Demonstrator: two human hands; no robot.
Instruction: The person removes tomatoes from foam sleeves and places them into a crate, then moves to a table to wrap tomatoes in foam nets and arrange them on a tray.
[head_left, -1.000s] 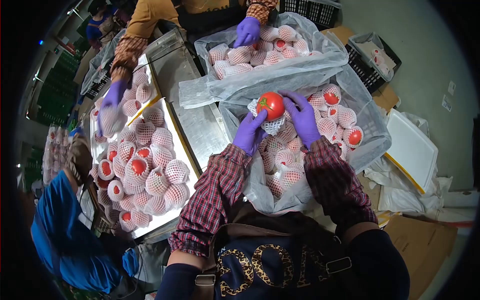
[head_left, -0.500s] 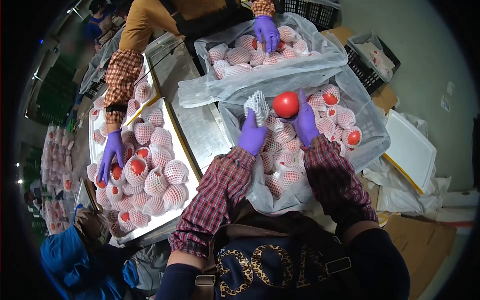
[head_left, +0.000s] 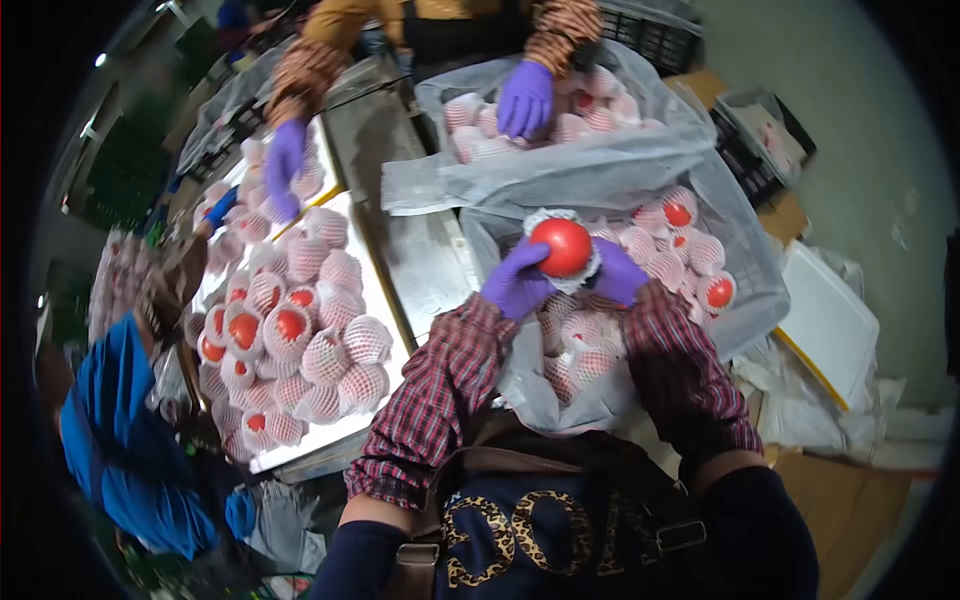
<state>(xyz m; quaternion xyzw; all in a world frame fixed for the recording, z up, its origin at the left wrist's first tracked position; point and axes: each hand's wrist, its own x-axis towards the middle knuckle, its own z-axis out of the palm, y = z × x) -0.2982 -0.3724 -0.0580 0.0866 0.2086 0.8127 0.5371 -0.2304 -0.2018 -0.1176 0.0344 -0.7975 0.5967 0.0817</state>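
A smooth red tomato (head_left: pixel 561 247) is held between my two purple-gloved hands, above a lined crate. White foam net (head_left: pixel 590 268) shows round its edge, behind and beside it. My left hand (head_left: pixel 520 282) is closed on the tomato's left side, thumb at its front. On the other side my right hand (head_left: pixel 617 273) is closed round it, its fingers partly hidden behind fruit and net. Below them, the crate's grey plastic liner (head_left: pixel 752 290) surrounds several tomatoes in pinkish foam nets (head_left: pixel 665 268).
Across from me, a person's gloved hand (head_left: pixel 526 100) is over a second lined crate; their other hand (head_left: pixel 286 170) reaches over netted fruit on the left. A white tray (head_left: pixel 345 225) bears several netted tomatoes. Someone in blue (head_left: pixel 140 430) is at lower left. A white lid (head_left: pixel 825 320) leans at right.
My hands have come together: the tomato, earlier in my right hand, now meets the foam net from my left. The other person's hand at left has moved up the tray.
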